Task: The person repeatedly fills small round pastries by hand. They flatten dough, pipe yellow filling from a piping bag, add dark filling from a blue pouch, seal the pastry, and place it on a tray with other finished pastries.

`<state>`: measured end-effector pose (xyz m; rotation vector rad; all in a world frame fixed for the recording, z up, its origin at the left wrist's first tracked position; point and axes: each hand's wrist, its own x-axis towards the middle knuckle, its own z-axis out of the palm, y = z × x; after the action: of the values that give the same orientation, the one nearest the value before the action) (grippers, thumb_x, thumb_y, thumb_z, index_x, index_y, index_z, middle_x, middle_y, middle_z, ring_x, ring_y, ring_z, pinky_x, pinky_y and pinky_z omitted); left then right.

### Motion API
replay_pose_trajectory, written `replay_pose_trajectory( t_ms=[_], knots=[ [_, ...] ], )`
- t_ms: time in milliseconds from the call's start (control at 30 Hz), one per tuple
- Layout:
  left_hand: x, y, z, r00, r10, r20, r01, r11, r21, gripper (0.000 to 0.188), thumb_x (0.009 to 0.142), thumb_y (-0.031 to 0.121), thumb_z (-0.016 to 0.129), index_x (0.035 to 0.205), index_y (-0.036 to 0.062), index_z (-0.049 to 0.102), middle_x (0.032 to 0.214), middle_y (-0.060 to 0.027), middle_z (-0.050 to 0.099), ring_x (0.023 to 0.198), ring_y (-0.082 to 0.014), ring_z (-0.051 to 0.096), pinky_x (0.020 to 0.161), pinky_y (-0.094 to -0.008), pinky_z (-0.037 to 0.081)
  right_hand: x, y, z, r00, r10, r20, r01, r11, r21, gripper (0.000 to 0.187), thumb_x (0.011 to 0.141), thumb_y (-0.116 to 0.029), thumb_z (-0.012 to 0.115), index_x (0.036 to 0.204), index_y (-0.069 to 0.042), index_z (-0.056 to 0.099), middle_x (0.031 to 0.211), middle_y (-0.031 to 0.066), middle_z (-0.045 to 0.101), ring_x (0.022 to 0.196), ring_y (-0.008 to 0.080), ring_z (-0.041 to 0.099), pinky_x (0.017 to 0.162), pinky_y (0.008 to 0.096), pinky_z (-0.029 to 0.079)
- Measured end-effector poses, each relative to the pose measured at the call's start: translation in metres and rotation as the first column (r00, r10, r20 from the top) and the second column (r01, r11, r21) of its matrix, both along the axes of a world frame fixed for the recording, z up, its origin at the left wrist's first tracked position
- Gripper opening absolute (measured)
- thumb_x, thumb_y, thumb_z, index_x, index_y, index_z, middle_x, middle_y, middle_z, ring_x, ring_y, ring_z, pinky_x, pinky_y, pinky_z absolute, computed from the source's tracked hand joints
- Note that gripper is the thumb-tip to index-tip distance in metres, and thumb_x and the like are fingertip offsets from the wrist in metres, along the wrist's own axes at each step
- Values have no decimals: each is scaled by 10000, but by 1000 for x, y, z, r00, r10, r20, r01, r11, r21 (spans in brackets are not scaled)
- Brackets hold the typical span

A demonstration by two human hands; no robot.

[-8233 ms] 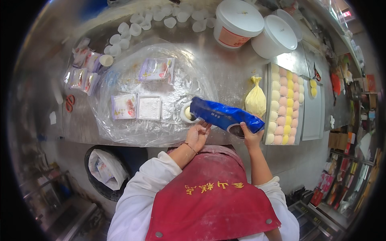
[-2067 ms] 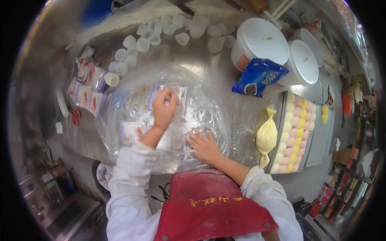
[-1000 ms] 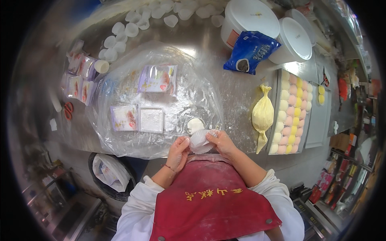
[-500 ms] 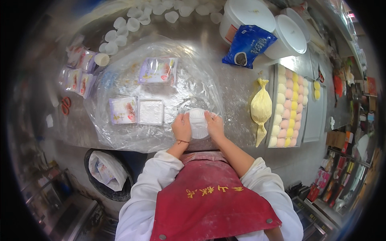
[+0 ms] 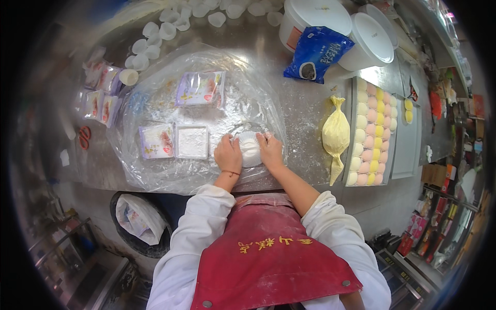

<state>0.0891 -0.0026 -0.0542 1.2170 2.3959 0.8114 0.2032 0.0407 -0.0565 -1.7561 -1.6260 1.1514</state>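
Both hands are at the edges of a white, round piece with fluted sides, which sits low over the floury plastic sheet. My left hand grips its left side, fingers curled at the rim. On the opposite side, my right hand closes around the edge, thumb inward. Whether the piece is a cup or a sheet of dough I cannot tell. Just left of my left hand lies a square white tray of white powder, beside a printed packet. Farther back is another packet.
On the right stand a yellow-filled piping bag and a tray of coloured round pieces. Behind are a blue bag and white buckets. White cups, red-handled scissors and a bin are leftward.
Both hands have shifted slightly away from me with the white piece. It now looks rounder and more hollowed, and my left hand's back shows more.
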Motion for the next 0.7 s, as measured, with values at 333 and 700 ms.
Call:
replay_pose_trajectory(
  t_ms=[333, 700],
  knots=[
    [26, 10, -10, 945, -321, 56, 281, 890, 359, 235, 797, 176, 417, 888, 13, 559, 883, -136, 553, 852, -309, 500, 805, -396, 353, -2, -9, -6, 997, 75, 32, -75, 997, -16, 353, 853, -304, 398, 822, 24, 523, 754, 260, 533, 724, 419, 510, 592, 425, 401],
    [-7, 2, 33, -257, -145, 955, -391, 920, 34, 332, 871, 249, 334, 1000, -7, 503, 1014, -99, 527, 905, -217, 512, 795, -313, 414, -10, -29, 74, 832, 188, -522, -279, 955, -99, 437, 724, -150, 638, 1103, -14, 470, 1013, 77, 482, 934, 197, 515, 769, 289, 467]
  ],
)
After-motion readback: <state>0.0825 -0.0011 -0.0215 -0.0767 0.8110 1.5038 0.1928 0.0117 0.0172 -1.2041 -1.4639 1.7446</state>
